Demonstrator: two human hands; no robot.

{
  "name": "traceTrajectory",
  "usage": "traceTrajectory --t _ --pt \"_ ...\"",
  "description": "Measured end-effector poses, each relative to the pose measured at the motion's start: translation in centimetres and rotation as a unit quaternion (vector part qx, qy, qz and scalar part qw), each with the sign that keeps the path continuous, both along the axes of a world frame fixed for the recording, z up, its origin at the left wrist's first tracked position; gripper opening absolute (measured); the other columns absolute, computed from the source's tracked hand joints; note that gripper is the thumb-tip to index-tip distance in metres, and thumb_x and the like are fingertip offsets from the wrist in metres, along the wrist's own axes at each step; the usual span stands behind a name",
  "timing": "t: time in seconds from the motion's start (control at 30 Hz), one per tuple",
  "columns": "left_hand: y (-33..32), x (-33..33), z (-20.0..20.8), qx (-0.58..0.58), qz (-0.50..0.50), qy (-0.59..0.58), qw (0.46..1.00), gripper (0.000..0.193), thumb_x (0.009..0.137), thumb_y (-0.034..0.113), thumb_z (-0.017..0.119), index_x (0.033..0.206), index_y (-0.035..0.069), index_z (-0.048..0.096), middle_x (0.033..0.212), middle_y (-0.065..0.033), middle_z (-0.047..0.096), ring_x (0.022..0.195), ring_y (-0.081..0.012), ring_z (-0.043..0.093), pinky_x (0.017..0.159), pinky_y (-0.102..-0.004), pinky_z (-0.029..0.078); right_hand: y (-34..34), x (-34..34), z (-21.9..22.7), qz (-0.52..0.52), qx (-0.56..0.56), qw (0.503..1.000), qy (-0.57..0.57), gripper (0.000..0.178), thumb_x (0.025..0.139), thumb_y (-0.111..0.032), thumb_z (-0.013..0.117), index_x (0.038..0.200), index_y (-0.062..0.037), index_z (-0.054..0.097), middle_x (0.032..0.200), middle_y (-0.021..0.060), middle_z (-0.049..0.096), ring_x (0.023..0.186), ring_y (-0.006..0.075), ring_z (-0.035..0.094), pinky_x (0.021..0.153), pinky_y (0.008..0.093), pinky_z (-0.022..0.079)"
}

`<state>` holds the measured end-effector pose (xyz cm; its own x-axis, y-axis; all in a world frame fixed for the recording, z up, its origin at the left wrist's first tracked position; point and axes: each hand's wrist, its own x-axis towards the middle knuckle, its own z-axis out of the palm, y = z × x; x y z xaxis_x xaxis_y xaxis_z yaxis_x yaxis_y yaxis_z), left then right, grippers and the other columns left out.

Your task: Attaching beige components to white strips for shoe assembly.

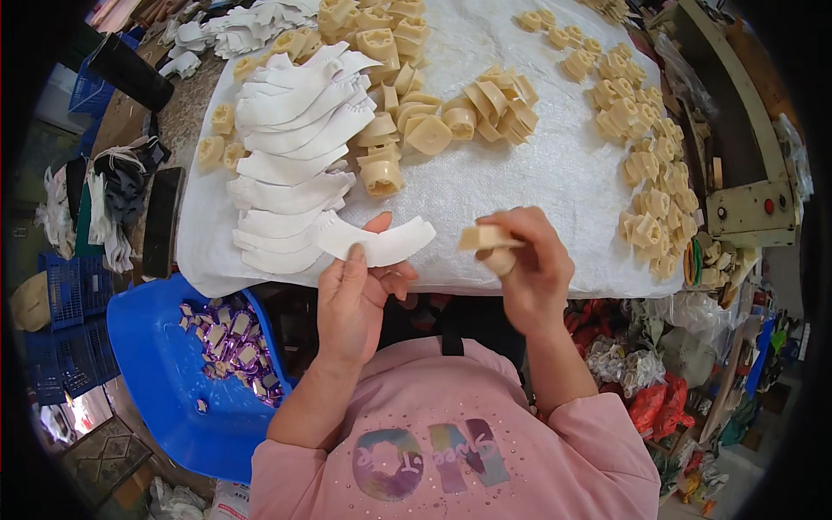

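Note:
My left hand (351, 299) pinches a white curved strip (390, 245) between thumb and fingers, near the table's front edge. In my right hand (539, 269) is a beige shoe heel (488, 238), held a little apart from the strip's right end and slightly blurred. Beside my left hand, a fanned stack of similar white strips (286, 173) runs away from me. Right of that stack lie several loose beige heels (381, 169), with a nested cluster of them (498, 108) farther right.
White woven sheeting (537, 173) covers the table. Rows of beige heels (646, 173) line its right side. A black phone (161, 221) and a dark cylinder (130, 71) sit at left. Below, a blue tub (165, 373) holds purple-wrapped pieces. A metal machine frame (745, 208) stands right.

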<state>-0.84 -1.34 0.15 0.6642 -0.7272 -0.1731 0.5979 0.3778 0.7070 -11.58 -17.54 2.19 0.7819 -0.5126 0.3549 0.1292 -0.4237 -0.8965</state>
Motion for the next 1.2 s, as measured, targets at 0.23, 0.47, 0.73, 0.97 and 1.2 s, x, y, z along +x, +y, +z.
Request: traceTrajectory --t 0.23,0.47,0.73,0.97,1.2 --pt "-1.3 -1.9 1.8 0.011 0.043 -0.019 0.999 0.041 0.100 0.022 0.038 0.127 -0.009 0.044 0.114 -0.0129 0.056 0.097 -0.0136 0.055 0.079 -0.0266 0.046 3.2 2.1 -0.6 0.006 -0.062 0.985 -0.163 0.040 0.076 0.007 0.064 0.113 -0.0045 0.054 0.100 0.0164 0.060 0.088 0.0281 0.061 0.073 0.0329 0.050" --pt "-0.9 -2.1 2.5 0.028 0.001 -0.073 0.997 0.042 0.099 0.022 0.039 0.125 -0.011 0.043 0.121 -0.0171 0.053 0.110 -0.0199 0.054 0.094 -0.0334 0.044 2.7 2.6 -1.4 0.028 -0.151 0.963 -0.219 0.051 0.067 0.011 0.065 0.113 -0.0062 0.055 0.100 0.0136 0.060 0.085 0.0289 0.059 0.071 0.0362 0.049" --pt "-1.2 -2.7 2.8 0.030 0.016 -0.108 0.994 0.038 0.100 0.015 0.035 0.124 -0.013 0.046 0.121 -0.0169 0.055 0.107 -0.0155 0.054 0.091 -0.0258 0.043 2.7 2.4 -1.2 0.013 -0.172 0.963 -0.206 0.050 0.066 0.011 0.066 0.112 -0.0061 0.055 0.100 0.0128 0.060 0.083 0.0286 0.057 0.068 0.0352 0.049" --pt "-0.3 -2.6 2.4 0.077 0.006 -0.208 0.975 0.044 0.100 0.019 0.033 0.123 -0.017 0.042 0.132 -0.0233 0.043 0.118 -0.0243 0.049 0.100 -0.0363 0.039 3.1 3.0 -1.5 -0.023 -0.218 0.951 -0.217 0.048 0.064 0.012 0.064 0.108 -0.0060 0.056 0.097 0.0111 0.061 0.077 0.0267 0.052 0.065 0.0340 0.045" --pt "-0.2 -1.4 3.6 0.182 0.107 -0.366 0.906 0.032 0.097 0.014 0.041 0.116 -0.007 0.056 0.093 -0.0111 0.065 0.073 -0.0070 0.056 0.063 -0.0225 0.047 1.9 2.6 -0.9 -0.032 -0.264 0.946 -0.185 0.042 0.063 0.001 0.067 0.102 -0.0104 0.060 0.096 0.0033 0.063 0.078 0.0222 0.045 0.072 0.0368 0.031"
